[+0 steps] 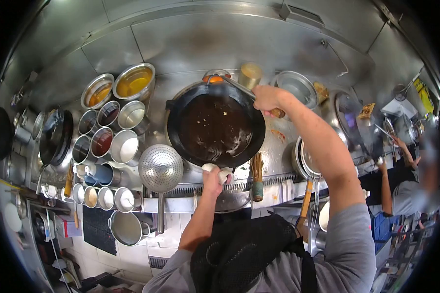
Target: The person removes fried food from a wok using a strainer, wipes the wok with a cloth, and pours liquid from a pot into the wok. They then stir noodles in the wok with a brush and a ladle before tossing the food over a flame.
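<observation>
Head view, ladle (240,88) slanting — handle (277,113) lower right

Grips the near edge of a black wok (180,142) through a white cloth (221,174) with the left hand (211,184) — holds a wooden-ended ladle (238,86) in the right hand (269,99), angled over the far rim. Has dark brown liquid (212,122) in the wok, a perforated strainer (161,167) just to its left — and a bamboo brush (257,178) near its front right.
</observation>
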Demonstrator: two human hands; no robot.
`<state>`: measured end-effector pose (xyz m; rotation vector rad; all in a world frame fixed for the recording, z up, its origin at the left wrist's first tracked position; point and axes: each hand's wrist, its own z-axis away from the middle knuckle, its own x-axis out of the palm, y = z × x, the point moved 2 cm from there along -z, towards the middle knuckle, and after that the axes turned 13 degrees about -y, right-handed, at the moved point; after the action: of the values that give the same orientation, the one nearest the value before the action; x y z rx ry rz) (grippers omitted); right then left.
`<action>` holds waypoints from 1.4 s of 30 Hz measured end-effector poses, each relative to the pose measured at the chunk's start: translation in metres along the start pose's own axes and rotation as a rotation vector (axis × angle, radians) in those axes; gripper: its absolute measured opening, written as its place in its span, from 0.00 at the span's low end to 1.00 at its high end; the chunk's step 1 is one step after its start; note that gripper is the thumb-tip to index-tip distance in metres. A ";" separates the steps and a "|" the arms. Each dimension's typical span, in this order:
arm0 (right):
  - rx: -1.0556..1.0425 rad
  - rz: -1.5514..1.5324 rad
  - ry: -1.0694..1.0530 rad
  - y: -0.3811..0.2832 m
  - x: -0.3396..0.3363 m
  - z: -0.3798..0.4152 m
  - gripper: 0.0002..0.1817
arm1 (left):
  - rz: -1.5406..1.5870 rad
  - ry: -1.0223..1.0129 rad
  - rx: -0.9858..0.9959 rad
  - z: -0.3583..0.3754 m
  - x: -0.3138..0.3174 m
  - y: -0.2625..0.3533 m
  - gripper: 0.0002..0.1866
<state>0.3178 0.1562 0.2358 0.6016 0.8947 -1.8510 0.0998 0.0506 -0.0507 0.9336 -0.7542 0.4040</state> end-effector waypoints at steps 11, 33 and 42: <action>0.063 -0.158 -0.034 0.042 0.000 0.049 0.12 | -0.035 -0.066 0.028 0.030 0.021 -0.015 0.07; 0.167 -0.366 0.185 0.175 0.010 0.184 0.06 | -0.263 -0.262 -0.020 0.028 0.139 -0.092 0.04; 0.167 -0.454 0.235 0.223 0.015 0.188 0.08 | -0.241 -0.297 -0.021 0.019 0.175 -0.123 0.07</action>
<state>0.5102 -0.0616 0.2682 0.7790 1.1058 -2.3128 0.2865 -0.0331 0.0143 1.0640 -0.9003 0.0453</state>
